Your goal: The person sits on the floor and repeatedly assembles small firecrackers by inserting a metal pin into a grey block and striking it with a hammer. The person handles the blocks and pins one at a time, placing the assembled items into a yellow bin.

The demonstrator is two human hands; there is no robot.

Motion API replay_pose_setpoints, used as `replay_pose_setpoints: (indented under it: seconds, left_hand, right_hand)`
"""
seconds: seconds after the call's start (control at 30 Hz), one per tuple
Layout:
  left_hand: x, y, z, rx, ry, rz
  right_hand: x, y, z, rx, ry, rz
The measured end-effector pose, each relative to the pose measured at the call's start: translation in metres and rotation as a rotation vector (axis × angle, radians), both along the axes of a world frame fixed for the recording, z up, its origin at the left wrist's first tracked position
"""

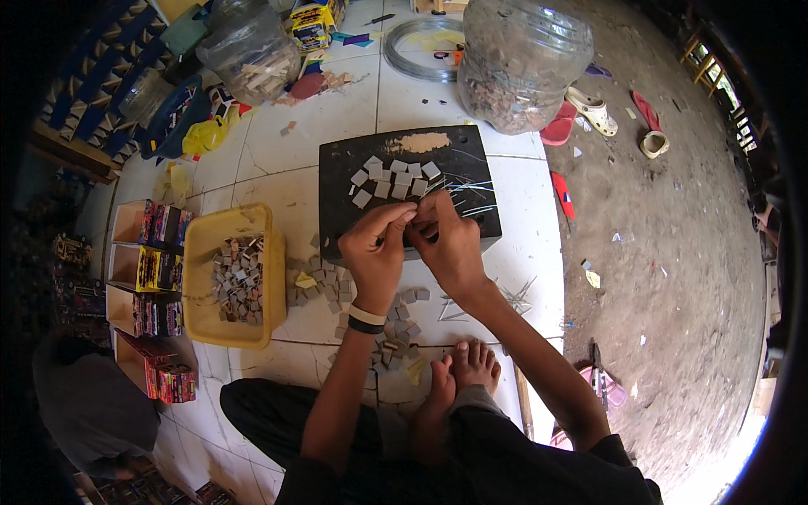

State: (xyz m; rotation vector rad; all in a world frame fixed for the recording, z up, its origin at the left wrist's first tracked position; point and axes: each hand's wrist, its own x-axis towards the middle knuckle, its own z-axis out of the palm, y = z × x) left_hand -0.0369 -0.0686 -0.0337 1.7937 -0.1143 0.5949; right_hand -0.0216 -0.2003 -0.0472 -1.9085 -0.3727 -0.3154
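Note:
Above the near edge of a black block (341,151), my left hand (370,252) and my right hand (457,257) meet with their fingertips pinched together. Whatever sits between them is too small and covered to make out. Several small grey square pieces (402,178) lie on the block just beyond my fingers. Thin straight wire pieces (473,190) spread over its right side, near my right hand. A tan powdery patch (418,142) marks its far part. More grey squares (402,326) are scattered on the tiles below my left hand, and loose wires (509,305) lie beneath my right forearm.
A yellow tub (277,290) of small pieces stands left, beside trays of colourful boxes (158,316). Large clear plastic containers (523,63) and a wire coil (396,55) are at the back. Clogs (592,111) lie on the dirt floor right. A dark-clothed person (88,404) is lower left.

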Motion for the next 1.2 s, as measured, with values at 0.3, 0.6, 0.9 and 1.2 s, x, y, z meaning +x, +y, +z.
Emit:
replay_pose_setpoints:
  seconds: [0.3, 0.6, 0.9, 1.2]
  left_hand:
    - [-0.003, -0.006, -0.006, -0.129, 0.034, 0.016]
    - [-0.004, -0.009, -0.002, -0.123, 0.036, 0.021]
    - [-0.005, -0.011, -0.004, -0.143, 0.021, 0.028]
    - [-0.002, -0.015, -0.003, -0.136, -0.055, 0.065]
  right_hand:
    - [-0.050, -0.046, 0.044, -0.118, 0.028, -0.057]
    - [-0.264, -0.148, -0.026, -0.711, 0.462, -0.267]
    - [-0.277, -0.183, 0.006, -0.353, 1.093, -0.273]
    - [-0.116, -0.118, 0.120, -0.412, 0.154, -0.044]
